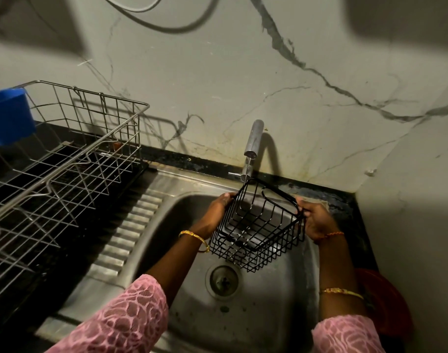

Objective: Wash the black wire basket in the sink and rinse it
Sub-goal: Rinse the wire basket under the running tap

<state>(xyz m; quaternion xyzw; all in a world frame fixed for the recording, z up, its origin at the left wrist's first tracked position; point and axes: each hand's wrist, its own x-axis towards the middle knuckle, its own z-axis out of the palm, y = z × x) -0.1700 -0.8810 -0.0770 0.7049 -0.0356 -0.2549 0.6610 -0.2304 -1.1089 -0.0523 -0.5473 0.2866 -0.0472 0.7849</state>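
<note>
Steel sink (281,314) beneath veined marble wall (217,72)

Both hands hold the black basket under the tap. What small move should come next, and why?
Probably turn the black wire basket slowly under the tap. The left hand and right hand grip opposite rims, holding it tilted above the sink, and a thin stream seems to reach only its far corner, so the other sides likely need water.

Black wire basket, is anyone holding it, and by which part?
Yes. Both hands hold the black wire basket over the sink: the left hand grips its left rim, the right hand its right rim.
</note>
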